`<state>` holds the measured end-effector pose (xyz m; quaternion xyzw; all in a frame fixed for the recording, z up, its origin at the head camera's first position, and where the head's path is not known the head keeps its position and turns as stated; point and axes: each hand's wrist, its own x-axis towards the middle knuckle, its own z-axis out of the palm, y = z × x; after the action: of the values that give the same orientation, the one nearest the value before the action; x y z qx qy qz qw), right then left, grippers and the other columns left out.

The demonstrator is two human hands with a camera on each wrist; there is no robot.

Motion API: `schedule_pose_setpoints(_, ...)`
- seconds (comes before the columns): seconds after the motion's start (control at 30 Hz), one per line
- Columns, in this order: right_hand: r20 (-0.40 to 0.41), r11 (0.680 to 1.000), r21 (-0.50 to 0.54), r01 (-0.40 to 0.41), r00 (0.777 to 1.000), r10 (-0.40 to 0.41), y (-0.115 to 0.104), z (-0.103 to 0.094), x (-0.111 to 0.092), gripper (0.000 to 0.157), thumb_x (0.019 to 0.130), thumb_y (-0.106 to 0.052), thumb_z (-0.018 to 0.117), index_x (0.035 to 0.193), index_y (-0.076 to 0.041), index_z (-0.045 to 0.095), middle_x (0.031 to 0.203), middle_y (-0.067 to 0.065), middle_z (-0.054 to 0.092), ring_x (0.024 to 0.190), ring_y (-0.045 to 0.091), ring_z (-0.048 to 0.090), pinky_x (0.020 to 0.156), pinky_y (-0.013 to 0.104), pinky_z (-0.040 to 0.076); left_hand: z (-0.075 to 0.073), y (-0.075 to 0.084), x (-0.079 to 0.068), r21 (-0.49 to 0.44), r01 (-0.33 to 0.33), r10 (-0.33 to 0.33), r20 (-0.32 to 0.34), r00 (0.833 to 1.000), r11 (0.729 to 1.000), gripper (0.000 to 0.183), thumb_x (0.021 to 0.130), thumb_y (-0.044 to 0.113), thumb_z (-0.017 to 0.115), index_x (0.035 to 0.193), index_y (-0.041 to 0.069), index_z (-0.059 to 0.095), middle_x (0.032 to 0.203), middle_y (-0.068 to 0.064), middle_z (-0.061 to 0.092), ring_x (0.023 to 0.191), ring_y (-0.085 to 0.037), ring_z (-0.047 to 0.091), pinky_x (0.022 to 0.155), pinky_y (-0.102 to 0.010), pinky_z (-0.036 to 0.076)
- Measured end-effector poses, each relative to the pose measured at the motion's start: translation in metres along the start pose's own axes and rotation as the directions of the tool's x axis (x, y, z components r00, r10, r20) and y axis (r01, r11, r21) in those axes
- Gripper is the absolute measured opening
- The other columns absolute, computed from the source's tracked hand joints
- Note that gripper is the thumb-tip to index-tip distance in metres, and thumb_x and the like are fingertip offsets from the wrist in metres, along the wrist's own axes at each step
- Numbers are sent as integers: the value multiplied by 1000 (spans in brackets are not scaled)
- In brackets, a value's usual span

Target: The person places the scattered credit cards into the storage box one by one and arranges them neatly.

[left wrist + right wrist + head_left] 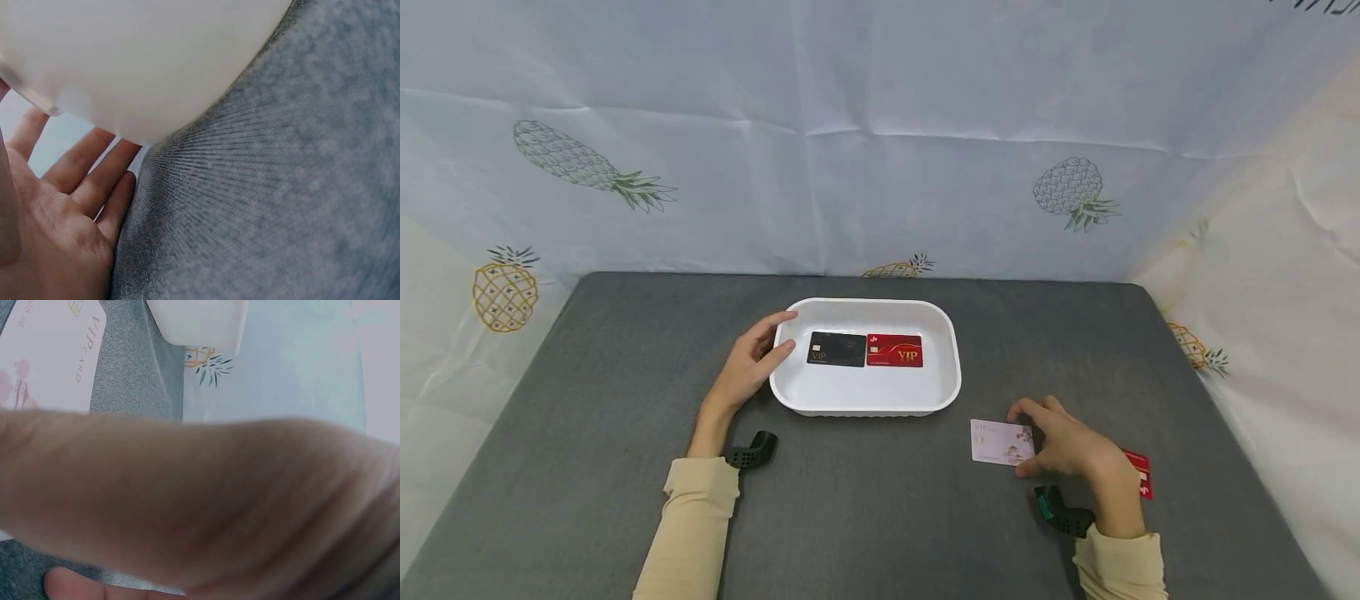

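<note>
A white rectangular tray (865,400) stands near the middle of the dark grey table. My left hand (750,362) holds its left rim, thumb and forefinger over the edge; in the left wrist view the other fingers (94,181) lie against its outer side. Inside the tray, a black VIP card (837,350) lies beside a red VIP card (895,351). To the right of the tray, my right hand (1060,442) pinches a pale pink VIP card (996,442) at its right end, thumb on the near edge and forefinger on the far edge.
Another red card (1141,473) lies on the table (865,517), partly hidden behind my right wrist. Both wrists wear black camera mounts. A pale cloth (850,192) with pineapple prints hangs behind the table and along its sides.
</note>
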<state>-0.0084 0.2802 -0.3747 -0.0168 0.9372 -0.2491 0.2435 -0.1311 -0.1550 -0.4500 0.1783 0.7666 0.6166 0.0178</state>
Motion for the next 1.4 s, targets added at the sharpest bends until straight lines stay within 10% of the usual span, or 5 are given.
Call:
schedule_pose_setpoints(0.6, 55, 988, 90, 122, 990, -127, 3, 1, 3, 54, 72, -2, 89, 107, -11, 49, 94, 6, 57, 80, 18, 51, 66, 27, 41, 0, -1, -1, 34, 3, -3, -5, 1000, 999, 46, 102, 11, 60, 146, 5, 53, 149, -23, 54, 128, -19, 55, 95, -12, 42)
schedule_pose_setpoints(1.4, 23, 965, 52, 256, 966, -258, 10, -1, 3, 64, 77, -22, 88, 134, -5, 65, 97, 3, 57, 80, 7, 47, 67, 22, 42, 0, -1, -1, 11, -8, 8, 1, 1000, 1000, 47, 101, 10, 60, 146, 1, 52, 148, -23, 54, 126, -15, 56, 96, -11, 43)
